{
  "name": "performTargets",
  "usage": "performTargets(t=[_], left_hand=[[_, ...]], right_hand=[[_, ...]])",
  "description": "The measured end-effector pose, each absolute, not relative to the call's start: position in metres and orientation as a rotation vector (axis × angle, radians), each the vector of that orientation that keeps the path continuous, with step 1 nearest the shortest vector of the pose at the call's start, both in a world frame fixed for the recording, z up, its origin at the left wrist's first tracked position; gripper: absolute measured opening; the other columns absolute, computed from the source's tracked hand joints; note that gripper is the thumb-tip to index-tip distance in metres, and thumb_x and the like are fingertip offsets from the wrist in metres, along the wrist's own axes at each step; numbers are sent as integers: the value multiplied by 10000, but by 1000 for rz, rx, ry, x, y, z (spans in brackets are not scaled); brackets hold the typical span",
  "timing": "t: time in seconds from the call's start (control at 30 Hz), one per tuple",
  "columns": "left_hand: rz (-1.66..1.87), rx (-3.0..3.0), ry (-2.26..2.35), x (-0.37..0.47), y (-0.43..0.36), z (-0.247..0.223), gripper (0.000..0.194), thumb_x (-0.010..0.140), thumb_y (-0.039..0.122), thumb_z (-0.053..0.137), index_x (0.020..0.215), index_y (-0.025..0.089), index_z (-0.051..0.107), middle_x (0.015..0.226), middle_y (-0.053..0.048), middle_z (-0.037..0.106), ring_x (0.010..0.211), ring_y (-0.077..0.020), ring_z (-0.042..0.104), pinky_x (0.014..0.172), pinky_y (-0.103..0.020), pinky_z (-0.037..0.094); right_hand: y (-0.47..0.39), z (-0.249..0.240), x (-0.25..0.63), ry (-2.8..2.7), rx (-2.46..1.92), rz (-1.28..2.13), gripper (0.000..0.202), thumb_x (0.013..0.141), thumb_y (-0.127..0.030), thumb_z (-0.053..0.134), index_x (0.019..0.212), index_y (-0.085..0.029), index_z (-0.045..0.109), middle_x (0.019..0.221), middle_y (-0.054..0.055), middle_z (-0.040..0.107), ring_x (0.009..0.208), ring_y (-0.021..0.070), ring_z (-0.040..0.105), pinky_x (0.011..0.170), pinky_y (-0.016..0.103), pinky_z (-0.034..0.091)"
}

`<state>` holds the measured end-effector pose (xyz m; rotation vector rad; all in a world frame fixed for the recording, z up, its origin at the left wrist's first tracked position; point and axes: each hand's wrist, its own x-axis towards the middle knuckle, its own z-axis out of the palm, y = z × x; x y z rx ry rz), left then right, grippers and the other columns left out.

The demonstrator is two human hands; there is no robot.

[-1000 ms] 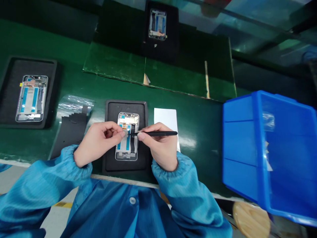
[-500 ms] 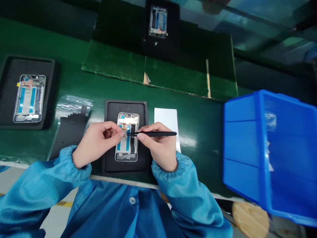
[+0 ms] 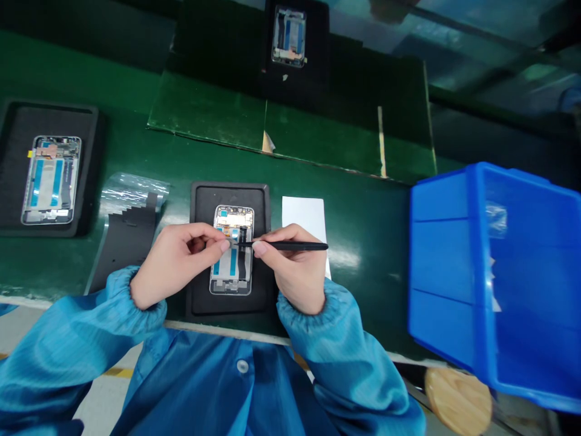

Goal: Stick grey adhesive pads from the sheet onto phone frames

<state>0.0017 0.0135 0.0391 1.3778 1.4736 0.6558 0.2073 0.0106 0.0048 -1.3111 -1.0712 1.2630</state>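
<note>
Black tweezers [image 3: 299, 246] lie level in my right hand [image 3: 299, 266], their tips pointing left over an opened phone [image 3: 229, 269]. The thumb and fingers of my left hand [image 3: 181, 260] pinch together at the tweezer tips, above the phone's left half. Between them is a small greyish piece, too small to name. Under the phone is a black tray [image 3: 200, 303]. The phone shows its board at the top, blue strips and a black flex cable. White paper [image 3: 304, 212] lies just beyond my right hand.
Another opened phone [image 3: 51, 181] rests in a black tray [image 3: 13, 175] at the left. Dark cut sheets [image 3: 127, 242] with clear film lie nearby. A third phone [image 3: 289, 37] sits at the back on a green board [image 3: 318, 133]. A blue bin [image 3: 440, 260] stands at the right.
My right hand and the tweezers have shifted slightly right, the tips drawing a little away from my left fingertips. The greyish piece shows less. My left hand has hardly moved.
</note>
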Motion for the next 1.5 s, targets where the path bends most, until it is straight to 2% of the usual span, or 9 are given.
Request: performTargets(t=[0.07,0.13,0.23,0.37,0.43,0.57,0.8,0.97,1.5], left_hand=[[670,1482,1566,-2,11,38,277,866,462,663,915,202,748,717,5,689,581,-110,544,550,-241,415],[624,1729,1699,-3,8,34,290,905,452,618,807,195,710,661,12,645,578,-117,542,568,-261,399],[356,2247,1796,4,3,25,367,926,415,573,644,183,607,608,-16,590,601,-168,567,553,-310,333],[175,2580,1776,19,-3,15,292,892,264,561,612,185,582,601,-48,598,606,-216,600,547,-343,338],[189,2603,1784,23,-5,13,285,870,206,550,586,193,562,573,-41,582,581,-212,594,548,-347,352],[217,2580,1766,24,-7,13,301,852,193,551,552,208,530,529,-25,549,537,-197,561,532,-346,349],[328,2585,1638,13,-8,12,278,894,223,574,617,202,556,589,-13,516,595,-184,520,572,-348,361],[430,2594,1555,5,-10,4,226,898,241,610,679,184,614,643,-26,546,643,-193,499,590,-355,364],[433,2586,1543,4,-11,-1,217,879,258,627,672,194,614,641,-31,534,648,-206,467,581,-367,354]], right_hand=[[12,3,210,-1051,-1323,1226,225,701,-317,898,769,-218,708,699,-12,732,589,130,662,563,262,543],[15,3,212,-1044,-1346,1203,226,702,-321,896,768,-217,706,690,-15,728,573,124,651,547,255,528],[20,5,212,-1094,-1433,1179,231,704,-333,885,749,-205,698,626,-19,696,529,123,623,503,251,499],[24,8,205,-1200,-1552,1119,204,706,-303,864,713,-198,690,589,-22,665,507,116,582,463,240,464],[24,8,201,-1231,-1576,1107,191,711,-297,857,722,-199,693,599,-20,670,514,117,585,463,238,470],[22,5,197,-1270,-1615,1096,172,732,-291,845,744,-204,698,607,-16,681,518,125,606,472,243,489],[16,6,194,-1359,-1624,1035,148,750,-259,834,744,-216,692,605,-22,696,508,131,636,469,239,531],[14,6,192,-1371,-1619,1035,133,763,-231,833,766,-222,700,638,-18,719,542,140,670,503,244,567],[16,6,193,-1426,-1617,988,135,765,-218,836,767,-233,702,649,-25,733,552,142,694,504,230,582]])
